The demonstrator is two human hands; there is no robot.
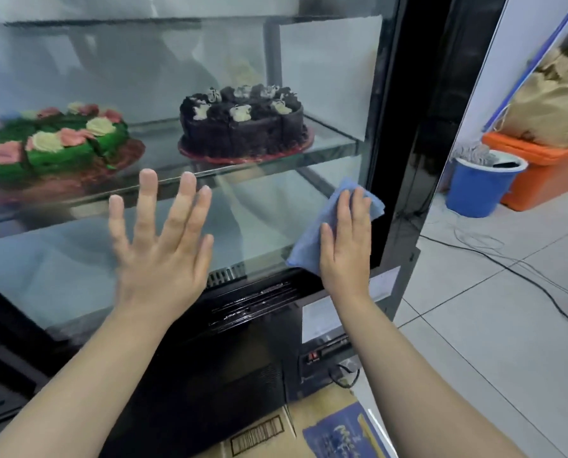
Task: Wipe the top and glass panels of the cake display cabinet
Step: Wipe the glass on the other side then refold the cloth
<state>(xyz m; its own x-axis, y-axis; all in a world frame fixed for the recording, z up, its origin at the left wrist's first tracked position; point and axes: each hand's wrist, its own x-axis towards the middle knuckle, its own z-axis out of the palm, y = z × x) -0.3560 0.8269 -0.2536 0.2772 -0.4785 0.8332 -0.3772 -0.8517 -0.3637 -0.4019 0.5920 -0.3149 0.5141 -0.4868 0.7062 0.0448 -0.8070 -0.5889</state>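
The cake display cabinet's front glass panel (269, 206) fills most of the view, framed in black. My right hand (345, 246) presses a blue cloth (309, 246) flat against the lower right of the glass, fingers straight. My left hand (160, 246) is spread wide with straight fingers in front of the glass at the lower middle; whether it touches the pane is not clear. Behind the glass, a chocolate cake (241, 123) and a green cake with pink and cream flowers (51, 140) stand on a glass shelf.
A cardboard box (309, 431) lies on the floor at the cabinet's foot. To the right on the tiled floor stand a blue bucket (480, 190) and an orange bin (546, 173) with a brown sack on it. Black cables (513, 269) run across the tiles.
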